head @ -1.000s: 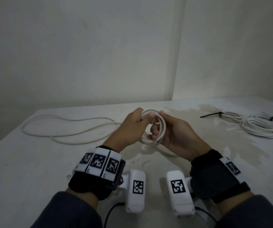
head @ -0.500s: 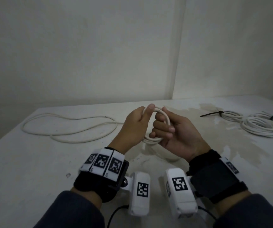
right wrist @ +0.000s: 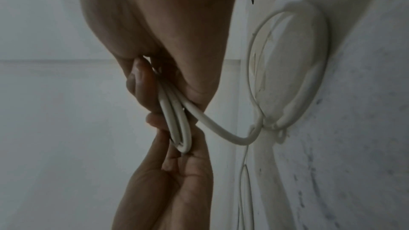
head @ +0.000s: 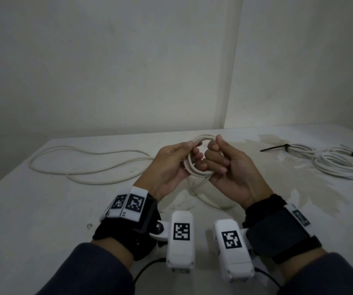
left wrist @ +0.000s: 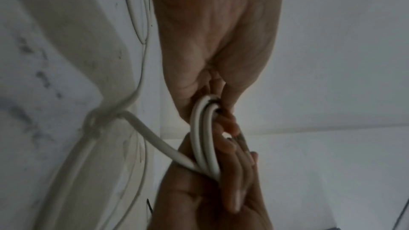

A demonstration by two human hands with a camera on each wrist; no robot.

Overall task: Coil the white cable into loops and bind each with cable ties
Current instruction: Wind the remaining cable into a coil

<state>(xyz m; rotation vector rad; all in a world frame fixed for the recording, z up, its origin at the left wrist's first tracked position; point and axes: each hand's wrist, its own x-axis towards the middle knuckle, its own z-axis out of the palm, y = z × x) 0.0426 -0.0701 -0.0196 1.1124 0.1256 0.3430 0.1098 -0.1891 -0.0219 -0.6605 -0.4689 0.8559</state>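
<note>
Cable [head: 192, 167] coiled in small loops, gripped by curled left hand [head: 169, 167] and right hand [head: 233, 169] above table [head: 43, 209].

Two plain off-white walls [head: 107, 60] meet in a vertical corner [head: 233, 67] right of centre — bare plaster, faintly mottled, with no window showing. A white table [head: 33, 220] runs up against both walls and fills the lower half of the head view; its top is scuffed, with a brownish stain [head: 256, 143] spreading across the right-hand part and a small round mark [head: 89, 226] nearer the left. The light is dim and even — greyish, and the wrist views look murky
</note>
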